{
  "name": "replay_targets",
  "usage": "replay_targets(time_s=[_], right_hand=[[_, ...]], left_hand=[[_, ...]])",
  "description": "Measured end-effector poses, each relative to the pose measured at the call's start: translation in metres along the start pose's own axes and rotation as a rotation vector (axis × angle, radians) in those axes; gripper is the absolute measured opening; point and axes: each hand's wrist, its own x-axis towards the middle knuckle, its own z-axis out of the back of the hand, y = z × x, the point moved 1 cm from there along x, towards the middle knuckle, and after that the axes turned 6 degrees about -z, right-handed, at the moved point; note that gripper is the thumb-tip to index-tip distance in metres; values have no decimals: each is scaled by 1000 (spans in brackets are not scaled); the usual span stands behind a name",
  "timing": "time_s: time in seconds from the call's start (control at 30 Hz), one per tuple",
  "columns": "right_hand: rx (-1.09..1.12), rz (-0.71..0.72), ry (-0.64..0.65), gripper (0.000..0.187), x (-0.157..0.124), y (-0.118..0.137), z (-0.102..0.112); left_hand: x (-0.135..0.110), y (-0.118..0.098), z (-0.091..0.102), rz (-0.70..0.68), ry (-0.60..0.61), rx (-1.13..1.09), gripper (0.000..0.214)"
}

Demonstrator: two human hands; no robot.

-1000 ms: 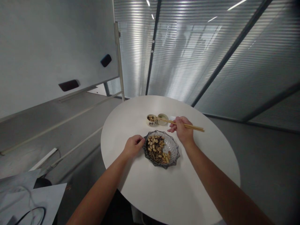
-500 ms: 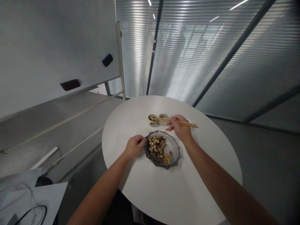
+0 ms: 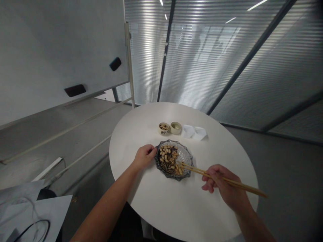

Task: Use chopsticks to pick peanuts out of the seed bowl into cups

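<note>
On the white round table (image 3: pixel 141 205), the right hand's fingers (image 3: pixel 208 183) pinch the chopsticks (image 3: pixel 202 173), tips ahead of them over the glass dish (image 3: pixel 185 156), carrying nothing visible. Nuts and seeds (image 3: pixel 166 156) remain in the dish; a few nuts sit in the small cup (image 3: pixel 164 128) beyond. The left hand (image 3: pixel 144 157) curls at the rim, its hold unclear.
</note>
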Motion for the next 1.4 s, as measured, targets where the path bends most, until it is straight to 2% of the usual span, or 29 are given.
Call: replay_targets(time_s=[0.1, 0.23, 0.4, 0.67, 1.1, 1.4], right_hand=[[-10, -78, 28, 45, -10, -2, 2], [-1, -123, 78, 50, -6, 0, 0], [-14, -100, 13, 49, -3, 4, -8], [-155, -9, -75, 48, -10, 8, -18], [352, 97, -281, 31, 9, 11, -10], [504, 156, -233, 27, 52, 26, -5]], left_hand=[[0, 0, 0, -5, -4, 2, 33], [0, 0, 0, -16, -9, 3, 33], [0, 1, -1, -27, -10, 4, 33], [0, 0, 0, -19, -11, -3, 33], [1, 1, 1, -31, 3, 10, 33], [0, -2, 2, -14, 4, 17, 32]])
